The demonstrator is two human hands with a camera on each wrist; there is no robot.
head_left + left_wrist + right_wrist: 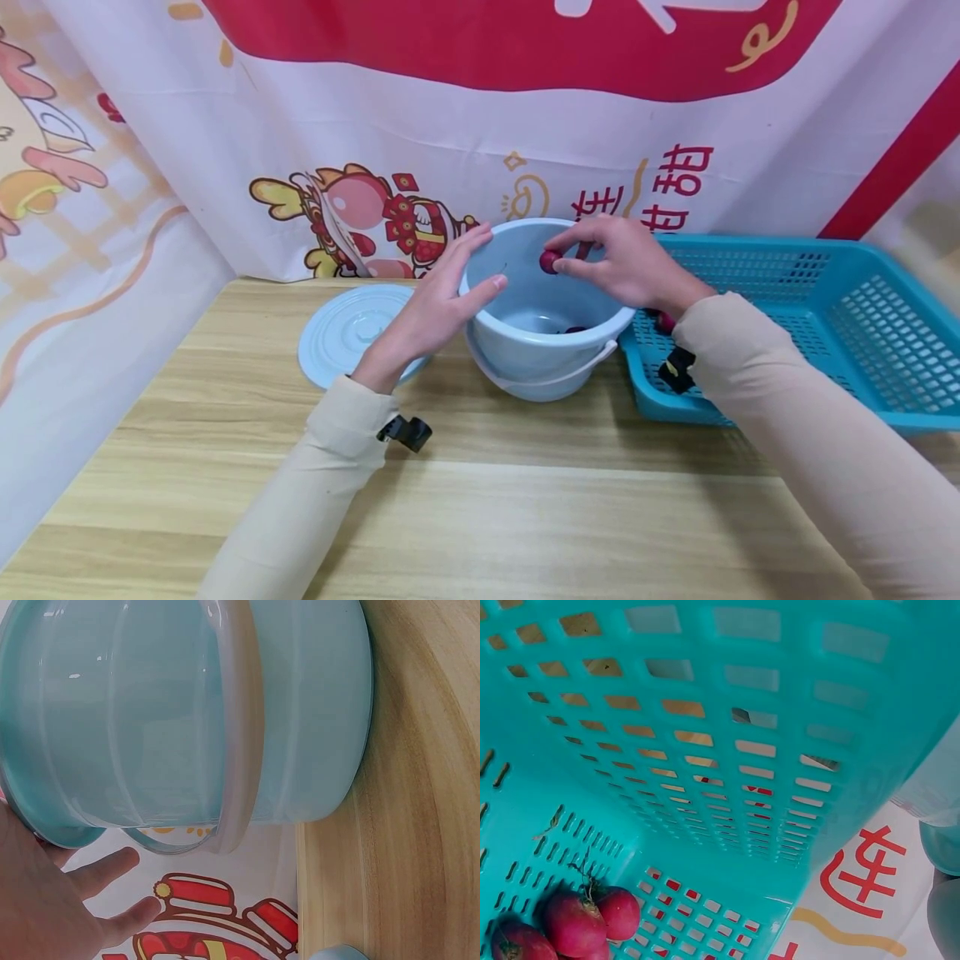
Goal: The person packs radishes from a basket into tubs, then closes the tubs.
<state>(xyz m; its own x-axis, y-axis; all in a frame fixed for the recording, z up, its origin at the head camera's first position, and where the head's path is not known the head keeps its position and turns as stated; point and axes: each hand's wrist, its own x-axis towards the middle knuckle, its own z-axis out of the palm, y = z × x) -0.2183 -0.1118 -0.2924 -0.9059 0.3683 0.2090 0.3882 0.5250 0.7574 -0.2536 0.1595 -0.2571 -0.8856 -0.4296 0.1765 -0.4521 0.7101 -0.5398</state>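
A light blue bucket point(536, 367) stands upright on the table. My right hand point(626, 265) pinches a small red radish point(550, 262) between thumb and fingers over the bucket's mouth. Something dark red point(576, 330) shows at the bucket's bottom, mostly hidden by the front rim. At the bucket's left rim is my left hand point(441, 302), its fingers extended and its thumb over the opening. The left wrist view has those fingers point(112, 874) spread near the rim. Several red radishes point(574, 922) lie in a turquoise basket point(705, 859), seen in the right wrist view.
The turquoise basket stands right of the bucket, close against it. A round light blue lid point(348, 329) lies flat on the wooden table point(465, 517), left of the bucket and partly behind my left hand. A printed cloth point(450, 125) hangs behind everything.
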